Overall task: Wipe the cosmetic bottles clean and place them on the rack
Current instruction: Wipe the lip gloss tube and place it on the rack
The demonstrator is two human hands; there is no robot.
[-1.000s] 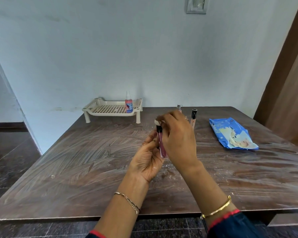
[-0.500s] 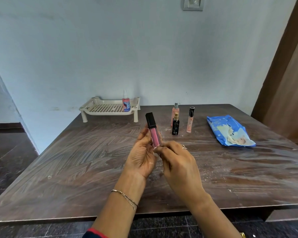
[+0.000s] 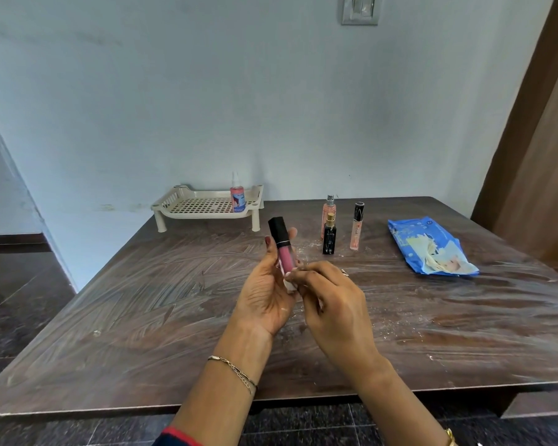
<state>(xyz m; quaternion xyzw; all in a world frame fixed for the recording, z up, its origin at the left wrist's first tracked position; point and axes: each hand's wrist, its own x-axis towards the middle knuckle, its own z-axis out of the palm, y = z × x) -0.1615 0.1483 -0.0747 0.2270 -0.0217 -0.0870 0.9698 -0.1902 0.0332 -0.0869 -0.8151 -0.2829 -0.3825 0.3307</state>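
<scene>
While the left hand [image 3: 264, 297] grips a pink lip-gloss tube [image 3: 282, 252] upright at frame centre, the right hand [image 3: 332, 304] pinches a small white wipe [image 3: 290, 286] against its base.

Head view: a hard rub could twist the thin tube out of the fingers — or knock it into the three bottles [image 3: 329, 239] standing just beyond. The rack [image 3: 207, 206], upper left of centre with one spray bottle [image 3: 237, 196] on it, sits at the far edge of the table [image 3: 142, 317] — an unobstructed stretch leads there.
</scene>
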